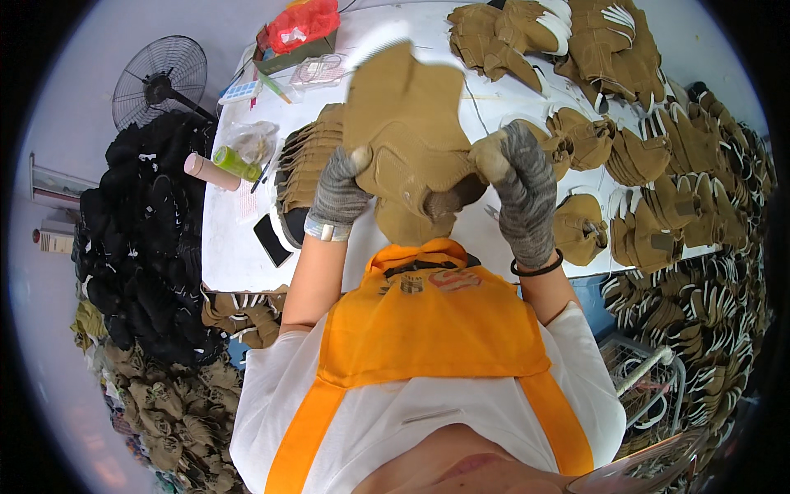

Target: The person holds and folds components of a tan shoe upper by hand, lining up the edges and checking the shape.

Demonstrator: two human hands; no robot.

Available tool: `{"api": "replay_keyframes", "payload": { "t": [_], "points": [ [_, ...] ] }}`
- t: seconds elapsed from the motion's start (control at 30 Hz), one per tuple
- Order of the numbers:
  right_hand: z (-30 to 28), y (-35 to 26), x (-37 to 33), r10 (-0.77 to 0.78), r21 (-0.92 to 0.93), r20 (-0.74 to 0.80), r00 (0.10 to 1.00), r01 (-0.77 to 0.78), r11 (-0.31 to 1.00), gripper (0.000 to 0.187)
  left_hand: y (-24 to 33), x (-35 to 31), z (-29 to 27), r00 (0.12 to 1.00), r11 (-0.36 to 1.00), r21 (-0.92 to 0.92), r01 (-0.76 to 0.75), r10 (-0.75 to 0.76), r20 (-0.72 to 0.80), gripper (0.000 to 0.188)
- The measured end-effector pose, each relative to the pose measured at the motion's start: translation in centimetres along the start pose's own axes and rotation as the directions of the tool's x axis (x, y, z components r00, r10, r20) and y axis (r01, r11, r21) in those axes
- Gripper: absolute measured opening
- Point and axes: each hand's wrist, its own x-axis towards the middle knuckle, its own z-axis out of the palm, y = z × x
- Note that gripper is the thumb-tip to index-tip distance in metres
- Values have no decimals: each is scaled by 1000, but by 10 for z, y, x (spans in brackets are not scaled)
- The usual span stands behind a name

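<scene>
A brown fabric shoe upper (411, 123) is held up over the white table, between my hands. Its flat far end is blurred by motion, and the dark opening faces me. My left hand (339, 191), in a grey glove with pale fingertips, is closed on its left edge. On the other edge my right hand (522, 185), gloved alike, pinches the fabric between thumb and fingers. Next to my left hand lies an overlapping row of brown uppers (311, 160). More folded brown uppers (580, 230) with white edging lie to the right of my right hand.
The white table (243, 276) bears a phone (272, 240), a pink bottle (212, 172), a green container (237, 163) and a box with a red bag (303, 25). A fan (160, 82) and heaped black pieces (144, 239) stand left. Brown stacks (699, 329) crowd the right.
</scene>
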Motion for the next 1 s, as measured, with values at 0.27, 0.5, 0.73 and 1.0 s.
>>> {"api": "replay_keyframes", "payload": {
  "t": [0.27,0.5,0.73,1.0],
  "points": [
    [-2,-12,25,433,259,307,847,-512,819,22,-5,6,0,986,947,-284,154,-166,-20,59],
    [4,-11,25,477,370,311,822,-568,736,19,-5,5,1,997,989,-146,2,-13,-71,64],
    [-8,8,12,482,202,317,817,-554,807,41,7,-3,10,926,915,226,-335,364,-98,68],
    [9,1,4,482,198,672,563,-763,616,48,19,-7,10,900,872,298,-387,428,-82,68]
  ]
}}
